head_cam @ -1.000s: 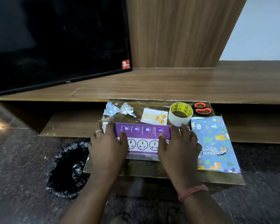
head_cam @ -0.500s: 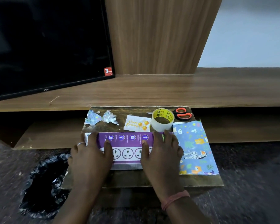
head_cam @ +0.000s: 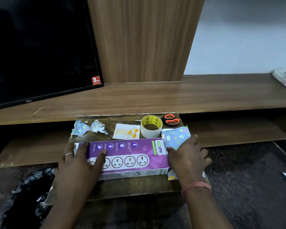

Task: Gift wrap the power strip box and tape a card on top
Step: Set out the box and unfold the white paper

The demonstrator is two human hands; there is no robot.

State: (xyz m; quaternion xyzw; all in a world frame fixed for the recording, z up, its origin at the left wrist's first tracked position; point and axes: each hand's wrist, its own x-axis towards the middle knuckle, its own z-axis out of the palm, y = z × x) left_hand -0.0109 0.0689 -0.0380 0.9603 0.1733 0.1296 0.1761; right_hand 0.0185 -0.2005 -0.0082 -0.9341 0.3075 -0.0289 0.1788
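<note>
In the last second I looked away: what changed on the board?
The right hand left the power strip box and moved right onto the wrapping paper. The left hand still rests on the box. Card, tape roll and scissors stayed put.

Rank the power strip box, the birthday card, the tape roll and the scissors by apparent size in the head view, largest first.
1. Power strip box, by far the largest.
2. Birthday card.
3. Tape roll, close to the card; this order is unsure.
4. Scissors, though only the orange handles show, and they lie farthest from the camera.
</note>
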